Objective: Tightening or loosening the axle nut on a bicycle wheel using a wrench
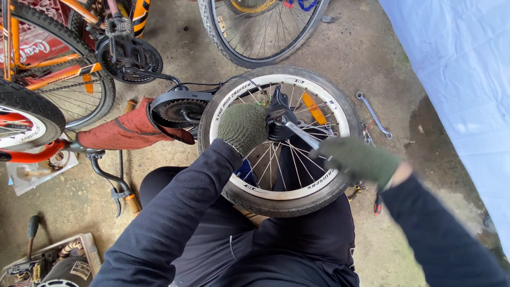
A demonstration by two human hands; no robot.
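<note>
While blur hides the right hand [361, 159], fingers curled round a wrench [297, 133], left hand [243, 126] fingers pressed together on the wheel [234, 101], toolbox [58, 266] contents unclear.

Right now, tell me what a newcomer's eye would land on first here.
First, the small white-rimmed bicycle wheel at centre, braced against the person's legs. The gloved left hand rests on its tyre near the hub, while the gloved right hand grips a silver wrench set on the axle. A second spanner lies on the concrete to the right.
</note>
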